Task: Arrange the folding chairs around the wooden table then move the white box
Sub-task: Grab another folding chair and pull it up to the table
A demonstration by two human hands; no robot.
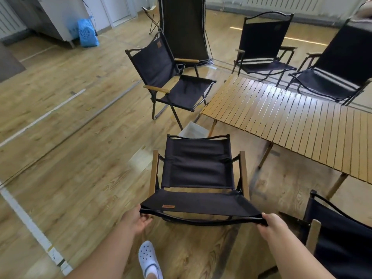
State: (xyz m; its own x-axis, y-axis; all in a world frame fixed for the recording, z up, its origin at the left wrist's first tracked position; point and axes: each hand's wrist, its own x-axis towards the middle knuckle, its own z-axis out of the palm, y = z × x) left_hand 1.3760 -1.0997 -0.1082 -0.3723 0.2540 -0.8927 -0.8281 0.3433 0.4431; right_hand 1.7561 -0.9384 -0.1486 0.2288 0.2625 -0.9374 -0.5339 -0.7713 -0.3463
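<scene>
left hand (pixel 135 218) + right hand (pixel 270 223): gripping held chair (pixel 198 176) top rail | wooden table (pixel 291 119) ahead-right, right hand nearer | white box (pixel 194 130) probably straight ahead

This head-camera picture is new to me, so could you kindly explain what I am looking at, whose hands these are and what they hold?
There is no machine here: a person wears one wide-angle camera on the head, which looks forward and down, so the arms reach in from the bottom edge. The left hand and the right hand each grip one end of the top bar of a black folding chair, seen from behind its backrest. To the right stands the slatted wooden table, with nothing on its top. Other black chairs stand around it: one at the left end, two on the far side, and part of one at the lower right. A white box shows partly beyond the held chair.
</scene>
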